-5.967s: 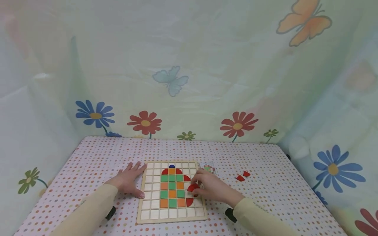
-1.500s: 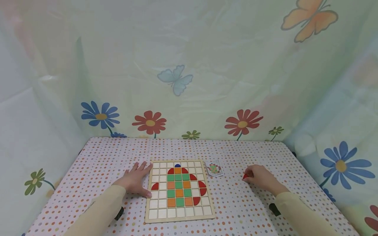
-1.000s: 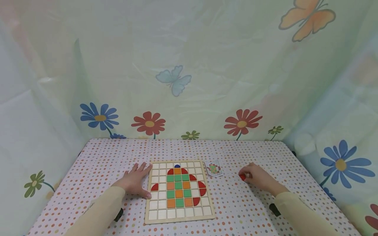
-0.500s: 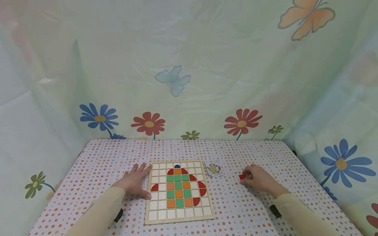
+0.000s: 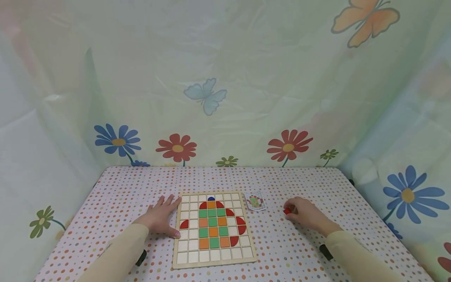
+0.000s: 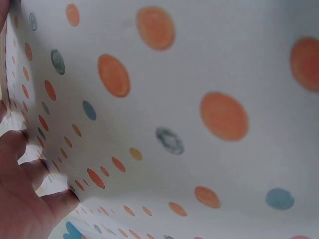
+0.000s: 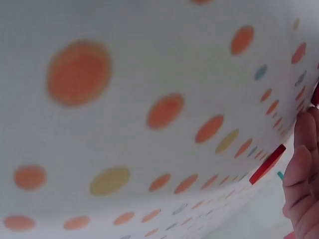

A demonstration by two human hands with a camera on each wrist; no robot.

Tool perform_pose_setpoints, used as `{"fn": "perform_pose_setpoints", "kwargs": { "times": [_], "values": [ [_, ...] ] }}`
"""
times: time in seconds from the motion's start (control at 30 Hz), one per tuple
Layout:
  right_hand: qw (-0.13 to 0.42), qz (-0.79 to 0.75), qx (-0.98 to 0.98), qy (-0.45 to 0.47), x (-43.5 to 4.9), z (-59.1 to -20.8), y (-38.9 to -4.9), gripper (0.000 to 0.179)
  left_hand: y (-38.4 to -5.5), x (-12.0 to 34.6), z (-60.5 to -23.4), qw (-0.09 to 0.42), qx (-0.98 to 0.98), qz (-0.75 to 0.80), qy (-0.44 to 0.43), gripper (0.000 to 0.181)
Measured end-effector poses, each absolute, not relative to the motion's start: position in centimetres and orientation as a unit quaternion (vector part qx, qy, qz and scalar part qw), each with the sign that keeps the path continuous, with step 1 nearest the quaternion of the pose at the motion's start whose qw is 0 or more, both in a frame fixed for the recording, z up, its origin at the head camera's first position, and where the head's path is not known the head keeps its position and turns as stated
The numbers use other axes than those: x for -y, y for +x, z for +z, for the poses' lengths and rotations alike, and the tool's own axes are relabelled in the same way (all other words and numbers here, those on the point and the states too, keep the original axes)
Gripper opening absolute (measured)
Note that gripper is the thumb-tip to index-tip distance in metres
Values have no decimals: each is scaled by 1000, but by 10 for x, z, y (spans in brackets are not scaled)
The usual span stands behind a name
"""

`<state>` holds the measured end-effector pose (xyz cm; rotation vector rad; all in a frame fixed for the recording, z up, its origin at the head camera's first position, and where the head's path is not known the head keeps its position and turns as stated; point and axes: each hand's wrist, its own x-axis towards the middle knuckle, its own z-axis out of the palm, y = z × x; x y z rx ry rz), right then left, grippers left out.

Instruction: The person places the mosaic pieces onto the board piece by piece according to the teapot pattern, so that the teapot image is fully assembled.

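My left hand [image 5: 158, 217] rests with fingers spread beside the left edge of a wooden grid board [image 5: 215, 263], thumb and index finger at its frame. Green and orange square tiles, red quarter-circle tiles and a blue piece [image 5: 211, 199] sit in the board's cells. A lone red quarter-circle tile [image 5: 184, 224] occupies the left column. Right of the board, my right hand [image 5: 303, 213] pinches a red tile [image 5: 287, 211] low over the table, its shape mostly covered by the fingers. In the right wrist view, another red tile [image 7: 267, 164] lies near the hand.
A small card [image 5: 255, 201] printed with a coloured pattern lies at the board's upper right. Dotted cloth covers the table [image 5: 141, 180]. Flower-printed curtains [image 5: 225, 117] stand behind and at both sides.
Six seconds ago my right hand was over the board with a red tile. Red tiles now sit in its right and left columns. The hand has moved right, lately shifting slightly; my left hand stays.
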<state>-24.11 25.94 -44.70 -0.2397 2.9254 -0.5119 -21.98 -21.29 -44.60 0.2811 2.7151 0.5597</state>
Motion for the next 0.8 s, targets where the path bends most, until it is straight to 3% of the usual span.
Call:
{"fn": "perform_pose_setpoints", "kwargs": {
  "times": [0.23, 0.57, 0.8],
  "values": [
    [90, -168, -979, -68, -262, -443, -244, 32, -219, 214, -445, 179, -959, 199, 92, 118],
    [96, -184, -976, -60, -259, -438, -239, 26, -218, 214, -449, 182, -959, 201, 88, 117],
    [75, -176, -976, -101, -242, -422, -239, 28, -221, 211, -445, 185, -959, 198, 86, 117]
  ]
}}
